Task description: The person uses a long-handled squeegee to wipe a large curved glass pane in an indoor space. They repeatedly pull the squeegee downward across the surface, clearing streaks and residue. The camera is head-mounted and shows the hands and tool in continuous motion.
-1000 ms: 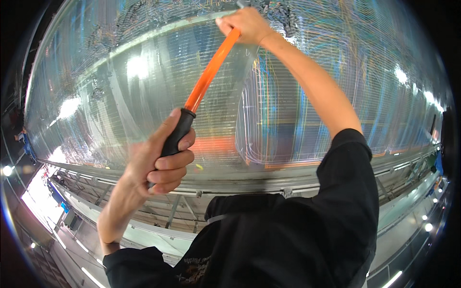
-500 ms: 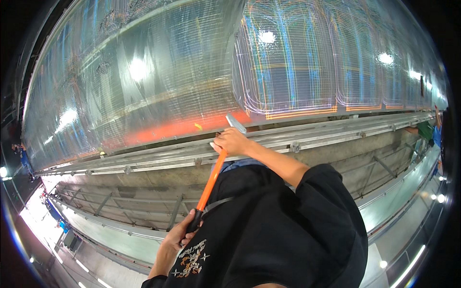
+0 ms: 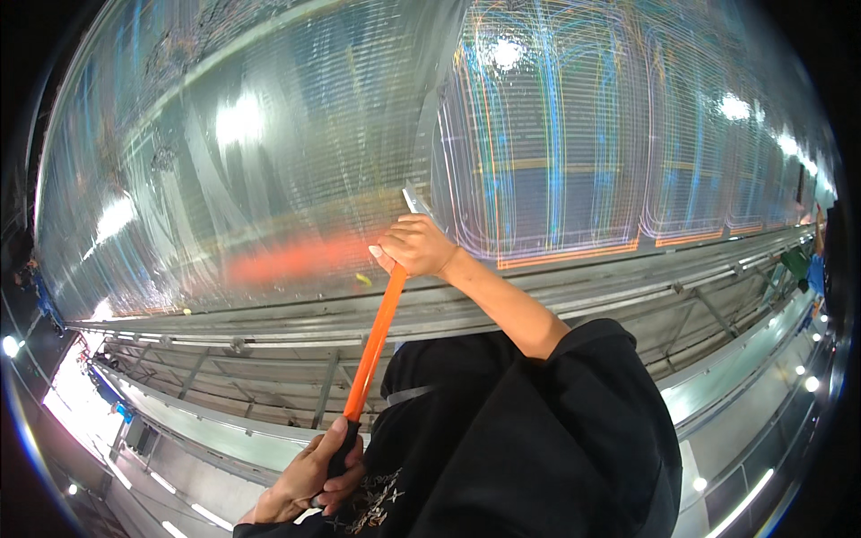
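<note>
Lowered, both hands grip the orange scraper (image 3: 375, 345) — steep, blade up against the glossy panel (image 3: 269, 179).

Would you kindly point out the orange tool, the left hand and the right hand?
orange tool (image 3: 375, 345), head view, middle of its shaft.
left hand (image 3: 316, 466), head view, back of the hand.
right hand (image 3: 417, 247), head view, knuckles.

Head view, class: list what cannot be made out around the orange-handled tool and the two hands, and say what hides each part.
- Tool head: mostly covered by the right hand.
- Black grip of the orange handle: wrapped by the left hand.
- Left forearm: cut off by the lower edge.
- Glossy panel: glare hides its surface.
</note>
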Motion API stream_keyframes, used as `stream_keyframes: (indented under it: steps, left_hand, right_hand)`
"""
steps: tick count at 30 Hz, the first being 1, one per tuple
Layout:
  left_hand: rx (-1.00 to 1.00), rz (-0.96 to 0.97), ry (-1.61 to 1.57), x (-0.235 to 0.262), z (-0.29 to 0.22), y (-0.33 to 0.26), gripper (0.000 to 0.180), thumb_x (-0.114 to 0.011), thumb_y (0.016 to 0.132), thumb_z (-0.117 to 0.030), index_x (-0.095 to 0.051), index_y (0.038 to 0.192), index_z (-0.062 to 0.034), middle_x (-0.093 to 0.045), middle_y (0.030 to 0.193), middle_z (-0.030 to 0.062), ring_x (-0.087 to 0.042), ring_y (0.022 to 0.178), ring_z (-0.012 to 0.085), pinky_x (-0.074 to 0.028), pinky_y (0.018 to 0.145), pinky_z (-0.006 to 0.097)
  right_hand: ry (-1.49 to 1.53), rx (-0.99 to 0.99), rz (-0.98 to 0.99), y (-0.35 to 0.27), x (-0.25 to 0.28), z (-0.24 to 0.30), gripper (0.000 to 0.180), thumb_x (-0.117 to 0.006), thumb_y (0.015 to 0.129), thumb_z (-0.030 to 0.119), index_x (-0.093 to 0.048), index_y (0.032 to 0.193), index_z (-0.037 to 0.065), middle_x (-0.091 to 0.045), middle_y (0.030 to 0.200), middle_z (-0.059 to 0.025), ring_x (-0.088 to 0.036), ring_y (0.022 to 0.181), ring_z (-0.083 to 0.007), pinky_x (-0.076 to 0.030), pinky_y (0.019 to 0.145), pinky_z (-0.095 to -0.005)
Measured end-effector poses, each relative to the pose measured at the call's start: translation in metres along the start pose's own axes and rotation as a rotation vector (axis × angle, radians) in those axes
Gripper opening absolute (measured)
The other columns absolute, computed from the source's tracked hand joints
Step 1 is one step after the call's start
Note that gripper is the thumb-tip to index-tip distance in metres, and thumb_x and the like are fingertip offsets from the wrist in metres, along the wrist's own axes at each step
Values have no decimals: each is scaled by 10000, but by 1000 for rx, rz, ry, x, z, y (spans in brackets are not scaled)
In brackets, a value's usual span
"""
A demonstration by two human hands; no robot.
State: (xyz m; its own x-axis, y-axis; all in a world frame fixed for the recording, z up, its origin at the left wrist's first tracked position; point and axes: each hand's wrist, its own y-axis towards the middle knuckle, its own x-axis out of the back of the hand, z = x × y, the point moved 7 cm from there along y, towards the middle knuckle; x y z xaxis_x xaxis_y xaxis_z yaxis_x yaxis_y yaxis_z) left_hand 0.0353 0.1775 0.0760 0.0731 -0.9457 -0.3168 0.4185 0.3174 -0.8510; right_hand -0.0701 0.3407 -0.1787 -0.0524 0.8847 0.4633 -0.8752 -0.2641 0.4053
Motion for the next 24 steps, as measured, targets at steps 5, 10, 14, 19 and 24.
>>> stream_keyframes:
  steps: [5,10,14,19,24]
  left_hand:
    - [55,-83,-34,-36,-94,-36,635,-337,1048,-674,-424,827,-85,-309,488,-13,-291,315,104,-318,300,284]
    - [92,-86,-73,-77,-195,-55,664,-288,1032,-715,-406,798,-105,-309,467,-18,-293,308,94,-325,285,279]
    - [-96,152,-236,-99,-276,-20,631,-261,1049,-701,-414,799,-142,-338,457,-25,-295,276,94,-283,233,278]
    - [-229,286,-230,-88,-275,12,553,-304,1075,-642,-440,840,-160,-342,470,-58,-276,278,56,-283,221,251]
    - [-276,290,-247,-10,-127,26,535,-326,1086,-610,-525,989,-122,-351,484,-54,-262,292,40,-231,228,226]
  right_hand:
    - [-49,8,-150,74,32,-62,395,-720,890,171,-502,566,105,-528,515,-52,-541,465,-245,-428,489,-369]
    - [-176,37,-229,158,89,-143,408,-690,919,210,-505,559,156,-511,494,-24,-507,414,-243,-399,432,-391]
    - [-232,132,-145,237,143,-226,424,-625,955,264,-481,572,153,-497,492,-24,-551,445,-245,-449,481,-429]
    - [-238,57,117,242,140,-226,382,-605,950,288,-525,612,129,-544,539,-71,-588,494,-302,-473,525,-472]
    - [-199,56,192,139,47,-120,430,-558,975,373,-573,600,163,-580,542,-83,-589,499,-342,-451,508,-466]
